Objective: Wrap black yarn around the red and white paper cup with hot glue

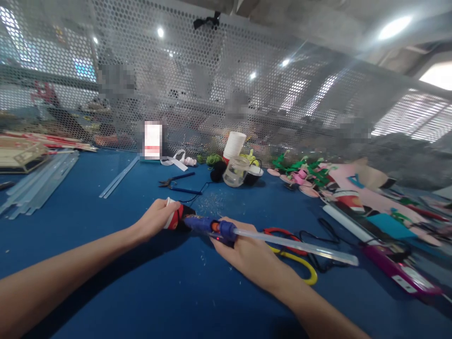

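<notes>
Blue worktable (pixel 106 263): our left hand (pixel 155 219) wraps the red-and-white piece (pixel 173 217), steadying it against the nozzle, while our right hand (pixel 243 252) grips the glue gun (pixel 208 225), its glue stick (pixel 296 245) trailing rearward.

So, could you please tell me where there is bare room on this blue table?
Bare blue table lies between the glue sticks and the left hand, and in front of both forearms. It is crowded beyond the right hand: scissors, cable, cups and craft scraps.

Craft workshop, as I saw it: blue worktable (pixel 106 263) backed by perforated metal screen (pixel 197 84); clear glue sticks (pixel 38 183), pliers (pixel 176 181), scissors (pixel 296 256), felt scraps (pixel 310 174), paper cups (pixel 235 143) lay about.
</notes>
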Tool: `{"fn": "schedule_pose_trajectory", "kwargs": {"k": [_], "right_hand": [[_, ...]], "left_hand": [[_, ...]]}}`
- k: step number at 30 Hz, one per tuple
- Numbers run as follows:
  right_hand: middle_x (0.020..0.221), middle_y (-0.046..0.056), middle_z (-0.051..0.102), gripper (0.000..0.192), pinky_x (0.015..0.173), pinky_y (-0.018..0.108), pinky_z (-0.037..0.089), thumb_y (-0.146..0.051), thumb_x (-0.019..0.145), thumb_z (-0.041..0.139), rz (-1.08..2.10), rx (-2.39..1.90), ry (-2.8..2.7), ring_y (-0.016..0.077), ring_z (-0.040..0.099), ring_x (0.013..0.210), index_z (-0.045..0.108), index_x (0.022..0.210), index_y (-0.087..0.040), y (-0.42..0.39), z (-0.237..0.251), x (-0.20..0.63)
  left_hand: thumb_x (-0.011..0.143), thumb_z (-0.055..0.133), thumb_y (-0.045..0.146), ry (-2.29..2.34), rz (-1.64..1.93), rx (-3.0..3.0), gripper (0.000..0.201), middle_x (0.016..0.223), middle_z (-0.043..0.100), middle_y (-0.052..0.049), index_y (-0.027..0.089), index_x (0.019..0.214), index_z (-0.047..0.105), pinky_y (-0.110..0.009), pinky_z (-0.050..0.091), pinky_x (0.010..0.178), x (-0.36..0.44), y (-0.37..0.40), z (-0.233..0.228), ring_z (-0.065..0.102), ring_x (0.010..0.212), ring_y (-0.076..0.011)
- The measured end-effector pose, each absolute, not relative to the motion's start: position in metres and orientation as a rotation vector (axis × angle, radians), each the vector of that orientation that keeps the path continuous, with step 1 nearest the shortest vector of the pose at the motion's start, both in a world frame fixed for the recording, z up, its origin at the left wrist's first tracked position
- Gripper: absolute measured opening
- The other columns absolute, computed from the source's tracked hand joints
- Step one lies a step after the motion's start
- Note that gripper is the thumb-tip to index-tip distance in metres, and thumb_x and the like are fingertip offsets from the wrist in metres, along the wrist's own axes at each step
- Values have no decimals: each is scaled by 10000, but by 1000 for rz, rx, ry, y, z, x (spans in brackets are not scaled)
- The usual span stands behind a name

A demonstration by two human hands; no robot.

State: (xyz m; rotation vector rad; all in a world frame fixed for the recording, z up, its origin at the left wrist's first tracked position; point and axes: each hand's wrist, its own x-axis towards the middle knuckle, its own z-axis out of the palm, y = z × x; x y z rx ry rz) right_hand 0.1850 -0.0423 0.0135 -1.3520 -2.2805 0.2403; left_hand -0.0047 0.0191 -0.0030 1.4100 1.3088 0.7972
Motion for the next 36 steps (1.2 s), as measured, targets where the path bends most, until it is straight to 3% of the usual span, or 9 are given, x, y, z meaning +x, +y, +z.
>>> {"fn": "schedule_pose_trajectory", "kwargs": {"k": [13,21,29,36], "right_hand": [[619,9,534,109,579,254,358,-195,734,425,181,-1381,-2228,137,474,573,483,643,-180,-40,17,185],[634,8,576,135,552,239,370,-238,741,433,296,-1452,-2188,132,494,572,551,720,-174,-42,18,188],[471,-24,494,206,399,208,331,-292,728,428,466,-1568,-2106,91,413,408,517,589,-168,-42,22,190],[386,-40,439,217,396,211,358,-286,704,445,526,-1567,-1993,88,410,365,462,518,-174,-37,25,189]], "left_hand": [[687,401,383,1253,801,1595,341,392,303,52,165,428,360,-215,170,396,-6,16,-4,254,382,-64],[704,368,404,1266,771,1648,367,398,313,50,163,429,358,-209,179,402,-5,14,-1,261,397,-67],[718,348,415,1279,738,1747,395,401,274,52,175,407,313,-216,170,400,-6,11,0,230,397,-67],[725,348,423,1257,727,1815,397,411,278,51,177,416,315,-215,185,412,-7,11,-2,241,407,-73]]}}
